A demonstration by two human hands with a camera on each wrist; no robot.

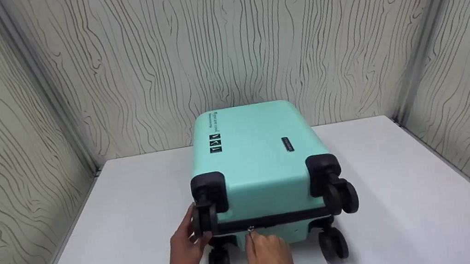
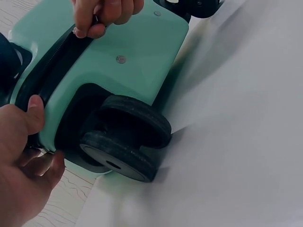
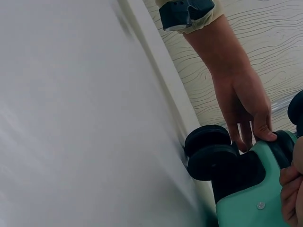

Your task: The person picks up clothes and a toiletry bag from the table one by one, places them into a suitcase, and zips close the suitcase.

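Note:
A mint-green hard-shell suitcase (image 1: 256, 147) lies flat, its black wheels towards me. My left hand (image 1: 183, 247) grips the suitcase's left corner beside the wheels; in the left wrist view its thumb (image 2: 36, 113) presses on the black zipper band (image 2: 54, 61), with the other fingers curled at the corner. At the middle of the wheeled end, my right hand (image 1: 271, 254) pinches a small metal zipper pull (image 1: 251, 229). The curled fingers hide most of that pull. Only part of the right hand (image 3: 292, 189) shows at the edge of the right wrist view.
The suitcase rests on a white table (image 1: 135, 212). Behind it stands a wood-grain patterned wall (image 1: 220, 36), with matching panels on both sides. Black double wheels (image 1: 340, 197) stick out near both hands, and the lower wheels (image 1: 333, 244) stand close to the tabletop.

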